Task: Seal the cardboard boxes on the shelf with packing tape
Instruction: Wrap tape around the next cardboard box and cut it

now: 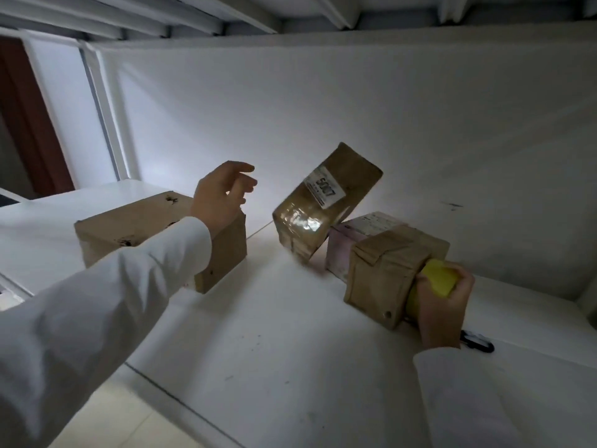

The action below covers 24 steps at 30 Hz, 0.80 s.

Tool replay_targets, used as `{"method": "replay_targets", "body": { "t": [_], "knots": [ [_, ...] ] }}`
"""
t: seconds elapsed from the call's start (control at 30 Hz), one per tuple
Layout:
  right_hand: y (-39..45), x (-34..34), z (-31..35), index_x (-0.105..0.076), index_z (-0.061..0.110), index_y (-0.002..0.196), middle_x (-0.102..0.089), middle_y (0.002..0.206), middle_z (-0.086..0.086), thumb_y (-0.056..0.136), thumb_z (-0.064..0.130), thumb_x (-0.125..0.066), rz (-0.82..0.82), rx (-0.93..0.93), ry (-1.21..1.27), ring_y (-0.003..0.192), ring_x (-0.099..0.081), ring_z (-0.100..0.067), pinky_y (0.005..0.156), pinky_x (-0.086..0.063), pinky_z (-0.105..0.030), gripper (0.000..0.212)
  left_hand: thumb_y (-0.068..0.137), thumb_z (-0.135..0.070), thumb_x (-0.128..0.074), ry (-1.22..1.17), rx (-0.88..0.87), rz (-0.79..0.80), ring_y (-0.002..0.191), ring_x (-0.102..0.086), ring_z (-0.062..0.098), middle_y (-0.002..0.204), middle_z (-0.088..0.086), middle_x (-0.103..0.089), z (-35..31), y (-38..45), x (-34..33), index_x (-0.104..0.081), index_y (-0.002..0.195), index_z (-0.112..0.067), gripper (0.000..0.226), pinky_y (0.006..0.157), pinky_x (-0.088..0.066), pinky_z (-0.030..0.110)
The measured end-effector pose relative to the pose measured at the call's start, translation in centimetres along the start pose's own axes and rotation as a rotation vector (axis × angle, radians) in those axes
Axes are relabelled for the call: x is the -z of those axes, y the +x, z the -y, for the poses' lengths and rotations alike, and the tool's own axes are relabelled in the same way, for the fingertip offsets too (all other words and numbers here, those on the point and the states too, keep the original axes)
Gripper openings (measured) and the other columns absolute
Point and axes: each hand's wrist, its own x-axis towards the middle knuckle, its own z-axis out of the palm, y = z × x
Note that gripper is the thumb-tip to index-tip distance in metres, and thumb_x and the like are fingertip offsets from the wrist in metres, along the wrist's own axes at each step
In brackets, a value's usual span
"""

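On the white shelf (290,334) four cardboard boxes are sitting: a long plain box (135,234) at the left, a taped box with a printed label (323,202) tilting on one edge in the middle and leaning toward the pinkish box (342,250) behind the small brown box (384,270) at the right. The left hand (219,195) is hovering above the far end of the long box with its fingers loosely spread, gripping nothing. The right hand (442,305) is wrapping around a yellow tape dispenser (436,282) and holding it against the side of the small brown box. The labelled box is looking unstable; with no hand steadying it, it is likely to topple flat or slide off its lean. Pushing the dispenser along the small box with only one hand could also be shoving that box into its neighbours, leaving the tape crooked.
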Motion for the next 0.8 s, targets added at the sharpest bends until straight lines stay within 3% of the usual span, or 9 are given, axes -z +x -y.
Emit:
{"method": "replay_targets", "body": {
  "t": [0.1, 0.2, 0.3, 0.4, 0.47, 0.53, 0.63, 0.73, 0.8],
  "knots": [
    [-0.7, 0.1, 0.5, -0.041, 0.015, 0.131, -0.041, 0.117, 0.003, 0.087, 0.004, -0.060, 0.011, 0.006, -0.025, 0.104, -0.038, -0.011, 0.084, -0.031, -0.019, 0.049, 0.096, -0.027, -0.047, 0.033, 0.136, -0.049, 0.102, -0.058, 0.013, 0.113, -0.002, -0.063, 0.8, -0.8, 0.8, -0.055, 0.118, -0.023, 0.024, 0.092, -0.046, 0.030],
    [-1.3, 0.4, 0.7, -0.041, 0.014, 0.131, -0.043, 0.118, 0.000, 0.085, 0.008, -0.065, 0.027, 0.003, -0.029, 0.104, -0.040, -0.013, 0.084, -0.032, -0.020, 0.052, 0.096, -0.041, -0.046, 0.023, 0.247, 0.113, 0.109, -0.046, 0.010, 0.123, -0.008, -0.049, -0.8, -1.8, -0.5, -0.045, 0.134, -0.019, 0.043, 0.091, -0.034, 0.026],
    [-1.8, 0.4, 0.4, -0.042, 0.024, 0.125, -0.045, 0.118, 0.000, 0.072, 0.030, -0.067, 0.034, 0.002, -0.028, 0.107, -0.044, -0.018, 0.092, -0.038, -0.034, 0.059, 0.079, -0.066, -0.054, -0.089, 0.236, 0.328, 0.125, -0.043, 0.016, 0.132, -0.007, -0.048, -2.7, -2.8, -2.5, -0.040, 0.136, -0.028, 0.071, 0.106, -0.036, 0.038],
    [-2.1, 0.4, 0.7, -0.043, 0.024, 0.124, -0.048, 0.119, -0.002, 0.084, 0.013, -0.065, 0.047, -0.021, -0.047, 0.109, -0.048, -0.024, 0.095, -0.041, -0.041, 0.047, 0.075, -0.074, -0.050, 0.166, 0.159, 0.525, 0.134, -0.033, 0.022, 0.143, 0.000, -0.038, -3.7, -3.3, -4.0, -0.036, 0.141, -0.025, 0.083, 0.112, -0.029, 0.043],
    [-2.0, 0.6, 1.4, -0.043, 0.021, 0.125, -0.049, 0.119, -0.004, 0.087, 0.010, -0.063, 0.031, -0.048, -0.060, 0.109, -0.049, -0.025, 0.094, -0.041, -0.039, 0.045, 0.066, -0.080, -0.047, 0.242, 0.140, 0.524, 0.139, -0.023, 0.025, 0.149, 0.002, -0.029, -4.1, -3.9, -4.6, -0.035, 0.143, -0.024, 0.096, 0.114, -0.022, 0.045],
    [-1.6, 1.2, 2.7, -0.043, 0.017, 0.128, -0.047, 0.117, -0.005, 0.088, 0.010, -0.061, 0.000, -0.064, -0.053, 0.105, -0.047, -0.022, 0.088, -0.038, -0.031, 0.045, 0.064, -0.078, -0.058, 0.261, 0.305, 0.438, 0.144, -0.010, 0.030, 0.157, 0.006, -0.009, -3.7, -4.0, -5.4, -0.014, 0.151, -0.020, 0.113, 0.116, -0.017, 0.046],
    [-1.1, 2.2, 5.0, -0.045, 0.021, 0.127, -0.048, 0.118, -0.006, 0.082, 0.023, -0.065, -0.042, -0.086, -0.016, 0.105, -0.049, -0.025, 0.093, -0.043, -0.036, 0.048, 0.047, -0.073, -0.076, 0.047, 0.759, 0.445, 0.130, -0.036, 0.036, 0.153, 0.009, -0.014, -4.1, -3.7, -5.3, 0.007, 0.149, -0.022, 0.141, 0.097, -0.044, 0.051],
    [-1.4, 3.0, 7.4, -0.048, 0.026, 0.120, -0.049, 0.113, -0.003, 0.068, 0.037, -0.057, -0.003, -0.050, -0.032, 0.102, -0.051, -0.024, 0.087, -0.044, -0.033, 0.053, 0.060, -0.036, -0.085, -0.296, 0.865, 0.432, 0.097, -0.055, 0.030, 0.127, 0.014, -0.044, -5.4, -3.7, -5.0, -0.020, 0.144, -0.010, 0.109, 0.061, -0.057, 0.043],
    [-1.5, 3.2, 9.0, -0.048, 0.029, 0.113, -0.050, 0.112, -0.002, 0.066, 0.038, -0.056, 0.034, -0.028, -0.035, 0.099, -0.052, -0.023, 0.084, -0.044, -0.031, 0.048, 0.062, -0.025, -0.084, -0.302, 0.830, 0.450, 0.096, -0.057, 0.030, 0.119, 0.014, -0.048, -5.9, -3.6, -4.9, -0.028, 0.137, -0.005, 0.096, 0.064, -0.058, 0.046]
  ]
}}
